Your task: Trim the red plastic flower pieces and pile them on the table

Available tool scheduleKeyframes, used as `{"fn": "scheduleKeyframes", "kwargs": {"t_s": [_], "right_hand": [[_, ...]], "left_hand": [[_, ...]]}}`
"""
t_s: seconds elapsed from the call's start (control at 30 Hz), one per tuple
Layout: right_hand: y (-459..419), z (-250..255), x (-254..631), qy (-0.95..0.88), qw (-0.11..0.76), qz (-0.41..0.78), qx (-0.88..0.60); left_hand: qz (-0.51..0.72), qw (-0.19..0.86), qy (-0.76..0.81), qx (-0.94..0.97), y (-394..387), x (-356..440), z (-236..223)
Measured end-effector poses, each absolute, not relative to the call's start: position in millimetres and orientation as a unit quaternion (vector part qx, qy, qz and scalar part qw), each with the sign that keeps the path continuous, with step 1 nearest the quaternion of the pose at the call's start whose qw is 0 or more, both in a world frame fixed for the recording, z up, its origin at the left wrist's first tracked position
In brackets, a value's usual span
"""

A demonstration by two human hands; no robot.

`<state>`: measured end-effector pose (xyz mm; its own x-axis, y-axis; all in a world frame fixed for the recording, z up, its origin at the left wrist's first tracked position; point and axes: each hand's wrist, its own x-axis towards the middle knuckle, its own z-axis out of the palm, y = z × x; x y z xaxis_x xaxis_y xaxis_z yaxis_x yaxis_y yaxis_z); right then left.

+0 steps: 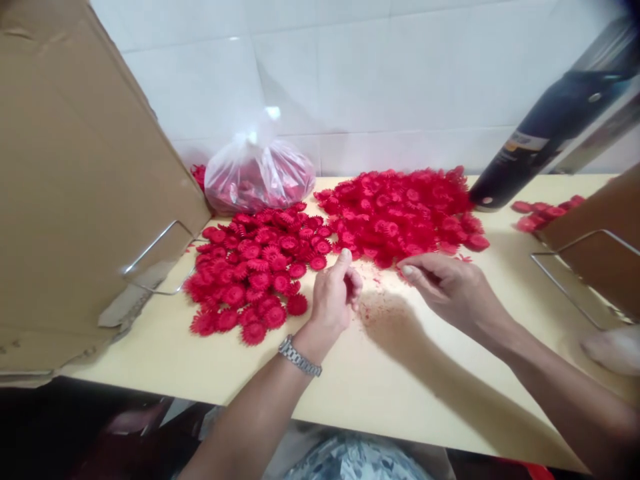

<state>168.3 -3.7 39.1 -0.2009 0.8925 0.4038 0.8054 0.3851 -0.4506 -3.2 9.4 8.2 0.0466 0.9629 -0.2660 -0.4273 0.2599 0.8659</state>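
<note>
Head view: left hand [334,291] loosely cupped, thumb raised apart from curled fingers. Right hand [447,288] has thumb close against forefinger; cannot tell whether anything is pinched. Toothed red discs [257,265] lie piled just left of the left hand; second red heap [400,210] spreads beyond both hands. Red crumbs [374,311] between hands.

The pale-yellow tabletop [370,380] leaves passage along its near middle; farther back, a left heap [257,263] and a right heap [400,213] of red, frilly-edged discs block it. A tall brown cardboard panel [90,180] closes the left.
</note>
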Motion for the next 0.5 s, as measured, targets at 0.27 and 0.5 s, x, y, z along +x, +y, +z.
{"fn": "scheduleKeyframes", "kwargs": {"t_s": [0.27,0.5], "right_hand": [[-5.3,29.7,155.5,-0.787,0.282,0.113,-0.538],[7.2,37.5,128.4,-0.763,0.321,0.208,-0.521]], "left_hand": [[0.564,0.605,0.477,0.298,10.6,-0.1,-1.3],[0.551,0.636,0.462,0.281,7.7,1.2,-1.1]]}}
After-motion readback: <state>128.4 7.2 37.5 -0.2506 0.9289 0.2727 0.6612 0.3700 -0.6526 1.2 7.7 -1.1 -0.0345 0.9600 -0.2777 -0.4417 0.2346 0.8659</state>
